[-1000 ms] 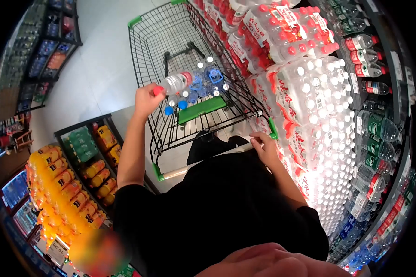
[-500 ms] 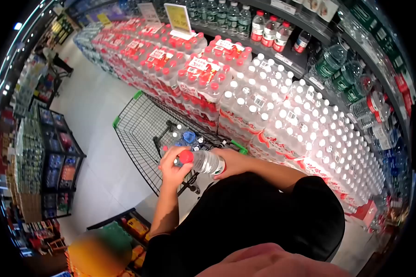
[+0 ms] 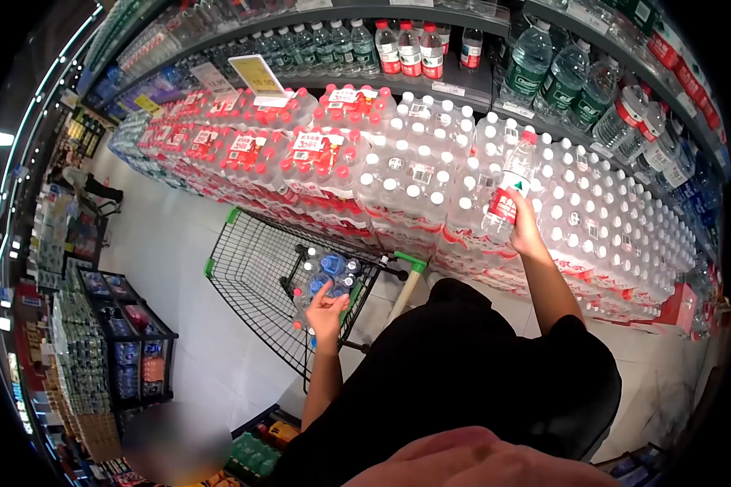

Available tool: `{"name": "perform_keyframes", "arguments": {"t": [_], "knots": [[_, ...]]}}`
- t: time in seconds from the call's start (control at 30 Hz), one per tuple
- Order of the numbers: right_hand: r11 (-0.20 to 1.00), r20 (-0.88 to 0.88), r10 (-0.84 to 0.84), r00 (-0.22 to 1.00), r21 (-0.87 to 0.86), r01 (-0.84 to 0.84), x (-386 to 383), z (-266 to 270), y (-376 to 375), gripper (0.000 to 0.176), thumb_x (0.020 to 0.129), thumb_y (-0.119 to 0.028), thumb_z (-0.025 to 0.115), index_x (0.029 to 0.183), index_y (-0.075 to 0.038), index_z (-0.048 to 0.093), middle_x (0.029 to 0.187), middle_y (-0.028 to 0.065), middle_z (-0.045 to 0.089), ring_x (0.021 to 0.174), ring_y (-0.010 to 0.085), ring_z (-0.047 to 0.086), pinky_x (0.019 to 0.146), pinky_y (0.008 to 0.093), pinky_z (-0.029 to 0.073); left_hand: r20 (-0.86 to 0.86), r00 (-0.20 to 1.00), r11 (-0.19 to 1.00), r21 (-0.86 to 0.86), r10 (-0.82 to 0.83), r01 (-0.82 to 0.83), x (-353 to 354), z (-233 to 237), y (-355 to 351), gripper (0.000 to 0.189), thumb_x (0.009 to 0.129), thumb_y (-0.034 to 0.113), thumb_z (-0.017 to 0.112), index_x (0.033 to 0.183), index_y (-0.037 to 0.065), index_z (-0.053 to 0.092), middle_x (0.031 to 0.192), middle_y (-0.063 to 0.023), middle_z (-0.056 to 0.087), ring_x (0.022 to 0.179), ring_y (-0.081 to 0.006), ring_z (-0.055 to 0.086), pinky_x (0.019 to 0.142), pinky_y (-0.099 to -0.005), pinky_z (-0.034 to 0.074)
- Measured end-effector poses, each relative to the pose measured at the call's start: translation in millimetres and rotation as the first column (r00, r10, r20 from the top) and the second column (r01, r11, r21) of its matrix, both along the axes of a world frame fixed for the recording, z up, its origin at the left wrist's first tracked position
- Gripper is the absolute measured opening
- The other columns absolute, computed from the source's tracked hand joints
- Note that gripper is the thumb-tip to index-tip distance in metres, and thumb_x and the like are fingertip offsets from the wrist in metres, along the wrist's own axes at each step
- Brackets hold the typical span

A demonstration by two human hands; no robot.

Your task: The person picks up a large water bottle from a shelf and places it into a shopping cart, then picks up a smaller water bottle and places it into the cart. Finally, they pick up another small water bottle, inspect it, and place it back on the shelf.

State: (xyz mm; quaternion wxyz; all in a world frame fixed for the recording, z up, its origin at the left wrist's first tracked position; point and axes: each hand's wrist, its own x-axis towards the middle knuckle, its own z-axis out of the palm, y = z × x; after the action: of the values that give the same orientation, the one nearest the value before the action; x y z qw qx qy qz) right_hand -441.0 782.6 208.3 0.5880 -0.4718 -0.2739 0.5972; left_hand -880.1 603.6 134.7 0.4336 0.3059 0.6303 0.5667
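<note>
A clear water bottle (image 3: 514, 180) with a red cap and a red-and-white label stands nearly upright in my right hand (image 3: 526, 226). My fingers wrap round its lower part, in front of the white-capped bottle packs. Over the shopping cart (image 3: 248, 256) is my left hand (image 3: 326, 315), its fingers apart and nothing in them. Close beyond that hand, several bottles with blue, white and red caps, among them one large blue cap (image 3: 331, 264), lie in the cart. My left hand partly hides them.
Shrink-wrapped packs with red caps (image 3: 317, 150) and white caps (image 3: 418, 170) are stacked along the shelf. Single red-labelled bottles (image 3: 410, 53) and large green-labelled bottles (image 3: 566, 77) stand behind. A price sign (image 3: 260, 77) rises from the packs. A display rack (image 3: 130, 325) stands left.
The bottle has gone from between both hands to my right hand alone, out to the right over the packs. My left hand has let go and opened. The view has turned.
</note>
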Motion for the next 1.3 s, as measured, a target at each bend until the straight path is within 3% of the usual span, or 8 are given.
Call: {"name": "perform_keyframes", "arguments": {"t": [0.2, 0.37, 0.47, 0.57, 0.67, 0.93, 1.13, 1.3], "knots": [[0.946, -0.032, -0.244, 0.969, 0.214, 0.245, 16, 15, 58, 0.036, 0.091, -0.015, 0.062, 0.122, -0.005, 0.048, 0.112, 0.0060, 0.062, 0.094, 0.0160, 0.062, 0.085, 0.0321, 0.050, -0.091, 0.996, 0.999, -0.028, 0.021, -0.023, 18, -5, 10, 0.051, 0.081, -0.007, 0.073, 0.129, -0.009, 0.055, 0.083, -0.0100, 0.070, 0.074, -0.0159, 0.068, 0.070, -0.0274, 0.057], [0.913, 0.516, -0.266, 0.815, 0.405, 0.042, 29, 26, 131, 0.071, 0.068, -0.004, 0.083, 0.127, -0.004, 0.043, 0.118, 0.0091, 0.059, 0.105, 0.0191, 0.061, 0.093, 0.0345, 0.048, -0.020, 0.998, 0.996, 0.057, 0.064, -0.062, 39, -10, 17, 0.037, 0.089, -0.005, 0.065, 0.124, -0.008, 0.053, 0.092, -0.0158, 0.071, 0.084, -0.0229, 0.071, 0.070, -0.0310, 0.059], [0.843, 0.641, -0.329, 0.694, 0.530, -0.090, 27, 48, 174, 0.068, 0.070, -0.006, 0.084, 0.125, -0.004, 0.044, 0.119, 0.0104, 0.059, 0.104, 0.0193, 0.061, 0.092, 0.0341, 0.049, 0.026, 0.989, 0.989, 0.023, 0.147, -0.148, 53, -6, 19, 0.032, 0.091, -0.002, 0.064, 0.121, -0.007, 0.053, 0.093, -0.0159, 0.071, 0.087, -0.0208, 0.070, 0.071, -0.0293, 0.058], [0.812, 0.583, -0.269, 0.767, 0.566, -0.145, 35, 33, 240, 0.070, 0.071, -0.015, 0.086, 0.127, -0.003, 0.046, 0.115, 0.0086, 0.060, 0.106, 0.0191, 0.060, 0.093, 0.0348, 0.048, 0.043, 0.974, 0.974, 0.036, 0.221, -0.223, 68, -3, 18, 0.019, 0.094, 0.001, 0.061, 0.111, -0.002, 0.054, 0.097, -0.0165, 0.071, 0.089, -0.0241, 0.071, 0.072, -0.0316, 0.059], [0.664, 0.703, -0.508, 0.498, 0.688, -0.293, 31, 49, 283, 0.066, 0.069, -0.008, 0.084, 0.126, -0.006, 0.052, 0.127, 0.0127, 0.056, 0.119, 0.0293, 0.055, 0.099, 0.0396, 0.045, 0.024, 0.959, 0.959, 0.034, 0.281, -0.282, 78, -3, 13, 0.012, 0.095, 0.003, 0.061, 0.104, 0.000, 0.053, 0.098, -0.0162, 0.071, 0.090, -0.0244, 0.071, 0.073, -0.0325, 0.059], [0.717, 0.734, -0.368, 0.571, 0.615, -0.328, 24, 17, 386, 0.067, 0.068, -0.006, 0.084, 0.128, -0.003, 0.054, 0.124, 0.0143, 0.061, 0.115, 0.0301, 0.060, 0.096, 0.0373, 0.048, -0.017, 0.924, 0.923, -0.030, 0.383, -0.383, 105, -2, 5, 0.023, 0.084, -0.004, 0.074, 0.099, 0.001, 0.057, 0.084, -0.0131, 0.072, 0.075, -0.0174, 0.069, 0.071, -0.0295, 0.057], [0.895, 0.782, -0.094, 0.617, 0.338, -0.291, 24, -13, 437, 0.068, 0.069, -0.016, 0.085, 0.129, -0.002, 0.054, 0.121, 0.0137, 0.065, 0.113, 0.0243, 0.062, 0.096, 0.0340, 0.047, -0.064, 0.925, 0.925, -0.049, 0.375, -0.378, 111, -7, 5, 0.028, 0.078, -0.011, 0.076, 0.098, 0.000, 0.059, 0.078, -0.0037, 0.067, 0.071, -0.0102, 0.062, 0.070, -0.0246, 0.053], [0.833, 0.675, 0.020, 0.737, 0.396, -0.385, 23, -13, 446, 0.065, 0.077, -0.020, 0.081, 0.131, -0.002, 0.050, 0.120, 0.0112, 0.065, 0.108, 0.0213, 0.061, 0.095, 0.0341, 0.046, -0.098, 0.908, 0.902, -0.114, 0.407, -0.416, 112, -1, 6, 0.027, 0.076, -0.009, 0.078, 0.098, -0.003, 0.063, 0.077, -0.0028, 0.065, 0.068, -0.0094, 0.059, 0.066, -0.0235, 0.052]]}}
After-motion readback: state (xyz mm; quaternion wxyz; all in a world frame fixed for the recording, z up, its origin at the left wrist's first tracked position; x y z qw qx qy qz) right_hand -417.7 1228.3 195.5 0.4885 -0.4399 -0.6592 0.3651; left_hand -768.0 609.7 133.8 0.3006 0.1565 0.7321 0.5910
